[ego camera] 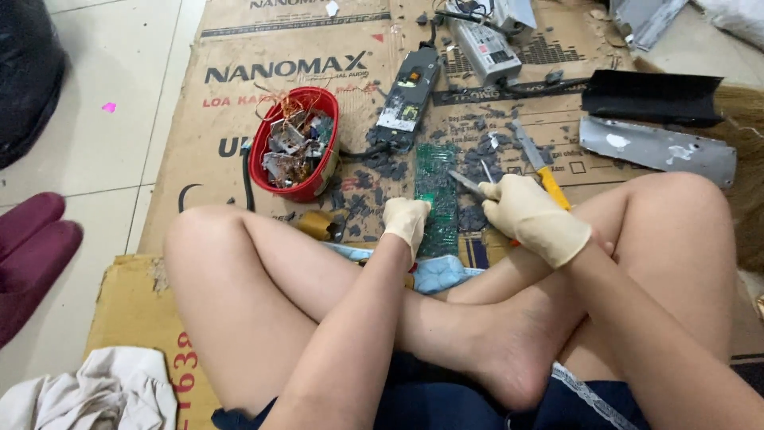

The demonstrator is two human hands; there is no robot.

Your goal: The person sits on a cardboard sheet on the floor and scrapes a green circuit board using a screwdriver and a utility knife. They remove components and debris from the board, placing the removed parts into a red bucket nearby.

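A red bowl [296,143] of scrap parts sits left of the green circuit board [437,195], which lies on the cardboard [199,143] with the gloved left hand [406,221] pressing its near edge, fingers curled. The right hand [532,216] grips pliers [477,185] at the board's right edge. If the pliers slip, they could jab the left hand or bare legs, and chips could fly.

We see a pale tiled floor [103,151] with flattened brown cardboard [215,103] spread over it — worn and printed, another cardboard piece [127,302] at lower left. A small pink scrap [109,107] lies on the tile. Dark bag-like shape [28,72] at upper left, maroon cushion [32,255] at left edge, crumpled white cloth [103,394] at bottom — even, soft light.
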